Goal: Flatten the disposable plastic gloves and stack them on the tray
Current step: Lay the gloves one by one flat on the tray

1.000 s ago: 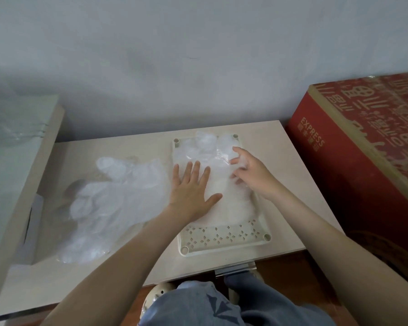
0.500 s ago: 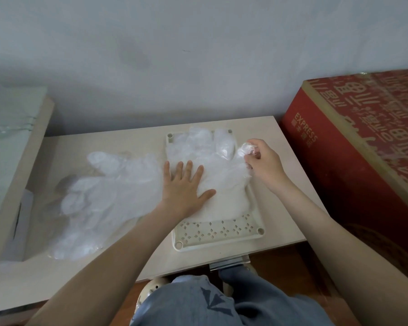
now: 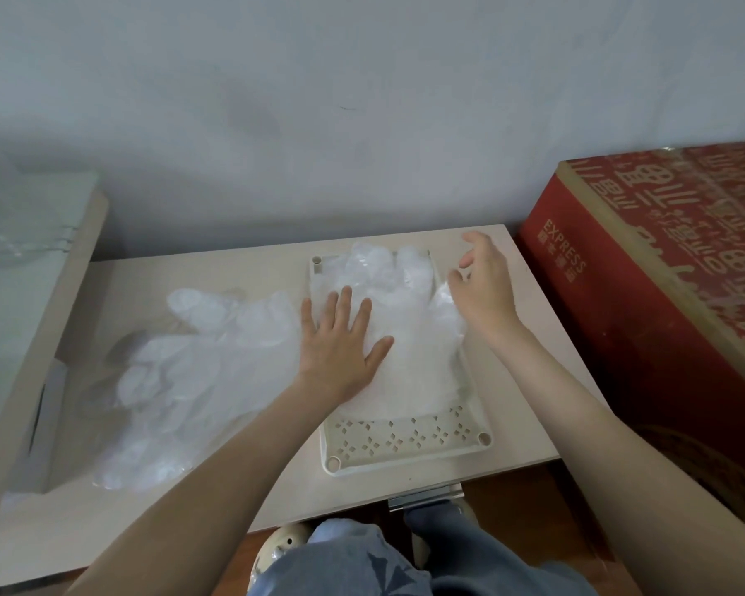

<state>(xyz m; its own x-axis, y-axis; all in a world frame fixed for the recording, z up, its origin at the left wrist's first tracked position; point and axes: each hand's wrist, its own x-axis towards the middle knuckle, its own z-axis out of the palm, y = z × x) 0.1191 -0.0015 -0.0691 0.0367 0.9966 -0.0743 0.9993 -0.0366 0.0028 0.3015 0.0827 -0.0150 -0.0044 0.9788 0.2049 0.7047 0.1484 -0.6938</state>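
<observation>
A cream perforated tray (image 3: 405,445) lies on the pale table, with clear plastic gloves (image 3: 413,333) spread flat on it, fingers pointing to the wall. My left hand (image 3: 340,342) lies palm down with fingers spread on the left part of those gloves. My right hand (image 3: 484,286) hovers just above the tray's right edge, fingers loosely curled and apart, holding nothing. A heap of more clear gloves (image 3: 181,376) lies on the table left of the tray.
A big red cardboard box (image 3: 663,286) stands against the table's right side. A pale shelf or box (image 3: 22,303) rises at the left. The grey wall runs behind the table (image 3: 530,380). My knees in blue jeans (image 3: 362,561) are below the front edge.
My right hand pinched the glove's thumb part at the tray's right edge, then let go and lifted off to the right. My left hand stayed pressed on the gloves.
</observation>
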